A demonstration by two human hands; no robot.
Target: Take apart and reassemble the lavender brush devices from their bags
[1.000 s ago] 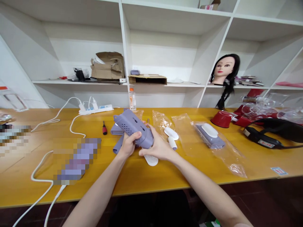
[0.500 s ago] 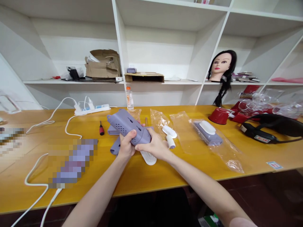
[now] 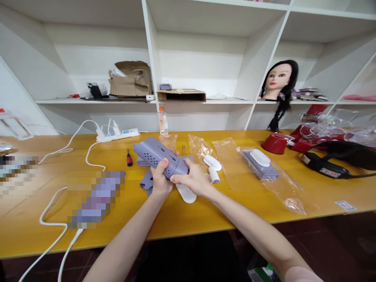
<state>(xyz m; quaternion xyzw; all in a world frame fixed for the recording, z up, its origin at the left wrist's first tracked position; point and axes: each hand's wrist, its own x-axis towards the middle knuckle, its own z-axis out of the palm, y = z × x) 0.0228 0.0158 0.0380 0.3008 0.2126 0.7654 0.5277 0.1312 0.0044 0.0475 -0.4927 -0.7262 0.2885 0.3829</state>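
Since the earlier frame, the lilac-grey perforated plastic housing (image 3: 155, 156) has turned flatter between the hands, its long axis now nearer level. The view has also shifted slightly.

Scene: a white shelving unit (image 3: 152, 58) stands along the far side of a yellow desk (image 3: 205, 223). The housing is held off the desk near its middle, well in from the near edge. Its long axis runs from far left to near right.

Hands: the left hand (image 3: 161, 178) is clenched around the housing's underside at mid-length and is nearer the free, slotted left end. The right hand (image 3: 192, 181) grasps the right end and is nearer the desk's right side. Both hold it firmly; neither has released it.

Below and around: a flat lilac piece (image 3: 146, 183) lies under the left hand, and a white oval slotted plate (image 3: 185, 194) lies under the right. Open desk extends left of the housing to a red-handled screwdriver (image 3: 128, 158). To the right lie a white oval piece (image 3: 212, 162) and a small white cylinder (image 3: 214, 175).
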